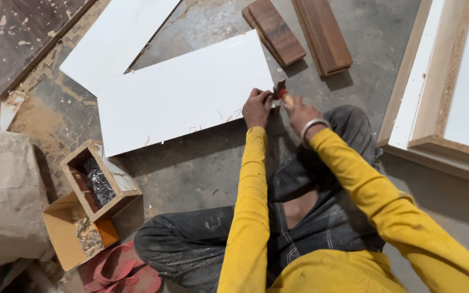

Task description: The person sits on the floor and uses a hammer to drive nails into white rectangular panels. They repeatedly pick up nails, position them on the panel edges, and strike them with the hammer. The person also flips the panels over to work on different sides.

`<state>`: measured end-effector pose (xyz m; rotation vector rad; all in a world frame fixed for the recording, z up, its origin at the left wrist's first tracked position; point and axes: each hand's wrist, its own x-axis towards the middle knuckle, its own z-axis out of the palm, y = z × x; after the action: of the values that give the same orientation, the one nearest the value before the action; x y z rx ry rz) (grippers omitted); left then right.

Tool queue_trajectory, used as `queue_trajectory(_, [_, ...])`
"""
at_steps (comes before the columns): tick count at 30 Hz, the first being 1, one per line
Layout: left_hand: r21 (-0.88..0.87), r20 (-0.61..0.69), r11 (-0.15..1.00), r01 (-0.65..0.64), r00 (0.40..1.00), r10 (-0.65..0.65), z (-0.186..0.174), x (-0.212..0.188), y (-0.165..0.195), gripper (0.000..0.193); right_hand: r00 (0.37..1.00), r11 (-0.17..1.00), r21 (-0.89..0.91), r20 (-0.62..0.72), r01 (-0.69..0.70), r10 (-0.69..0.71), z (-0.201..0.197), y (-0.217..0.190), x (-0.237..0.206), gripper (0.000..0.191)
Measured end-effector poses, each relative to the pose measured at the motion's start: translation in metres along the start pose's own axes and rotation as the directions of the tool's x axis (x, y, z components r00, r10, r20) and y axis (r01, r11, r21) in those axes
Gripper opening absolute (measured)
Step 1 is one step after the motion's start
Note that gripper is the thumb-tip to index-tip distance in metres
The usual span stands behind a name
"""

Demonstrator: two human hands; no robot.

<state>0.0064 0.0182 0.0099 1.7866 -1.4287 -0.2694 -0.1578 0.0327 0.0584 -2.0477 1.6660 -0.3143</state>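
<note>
From the head camera I look down on my own lap, seated on the concrete floor (202, 173) with legs folded in dark jeans and both yellow sleeves running up toward the middle of the frame. My left hand (257, 107) is curled into a loose fist, fingers pressed together, at the near right corner of the white board (183, 95) that lies flat across the centre — knuckles on or just over its edge. My right hand (299, 113), with a metal bangle (313, 127) on the wrist, is just beside it, closed around the handle of a small tool (280, 91) with a dark head and a reddish handle; its head sits at the board's corner, between the two hands. I cannot tell whether the left hand pinches anything small. A second white board (118, 35) lies in the upper left of the frame, partly tucked under the first. Two dark wooden blocks (299, 32) rest on the floor at top centre, well apart from the hands. At the right edge stands a white-faced panel with a raw wood frame (435, 81). In the lower left a small wooden box of nails (99, 182) leans against an open cardboard box (71, 230) — red sandals (123, 268) lie just below them, and a pale sack (6, 201) fills the far left.
</note>
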Motion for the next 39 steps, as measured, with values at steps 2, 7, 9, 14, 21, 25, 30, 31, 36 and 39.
queue_trajectory(2, [-0.05,-0.002,0.998,-0.029,1.0,0.029,0.002,0.004,-0.001,0.012,0.999,1.0,0.014,-0.026,0.02,-0.019,-0.008,0.002,0.002,0.039])
queue_trajectory(7, [-0.053,0.033,0.998,-0.026,0.999,0.028,0.002,0.001,-0.007,0.011,0.975,0.981,0.121,-0.18,0.152,-0.129,-0.021,0.009,-0.008,0.039])
queue_trajectory(9, [-0.04,0.037,0.999,-0.023,0.999,0.024,0.002,0.001,-0.007,0.012,0.978,0.98,0.142,-0.175,0.139,-0.113,-0.022,0.009,-0.007,0.04])
queue_trajectory(14, [-0.076,0.049,0.997,0.01,0.999,-0.006,-0.002,0.002,-0.006,0.012,0.987,0.99,0.086,-0.123,0.116,-0.105,-0.013,0.005,0.005,0.043])
queue_trajectory(21, [-0.058,0.08,0.995,0.083,0.994,-0.079,-0.002,0.003,-0.001,0.013,0.998,0.994,0.104,-0.049,0.031,-0.026,-0.002,0.011,0.01,0.044])
queue_trajectory(25, [-0.044,0.054,0.998,0.036,0.998,-0.033,0.002,0.001,-0.001,0.013,1.0,0.997,0.08,-0.025,0.021,-0.019,-0.005,0.011,0.011,0.043])
queue_trajectory(30, [-0.019,0.025,1.0,-0.022,0.999,0.022,0.004,0.004,-0.001,0.015,1.0,1.0,0.025,0.017,0.017,-0.017,-0.011,0.004,0.014,0.042])
queue_trajectory(31, [-0.003,0.023,1.0,-0.03,0.999,0.03,0.005,0.004,-0.001,0.015,1.0,1.0,0.011,0.025,0.014,-0.015,-0.012,0.003,0.014,0.042])
queue_trajectory(36, [0.027,0.004,0.998,-0.051,0.999,0.051,0.009,0.003,-0.005,0.017,0.999,0.999,0.021,0.021,0.038,-0.038,-0.016,0.004,0.014,0.041])
queue_trajectory(39, [0.006,-0.01,0.998,-0.057,0.998,0.057,0.011,0.003,-0.007,0.014,0.998,0.996,0.072,-0.05,0.052,-0.048,-0.017,0.006,0.015,0.042])
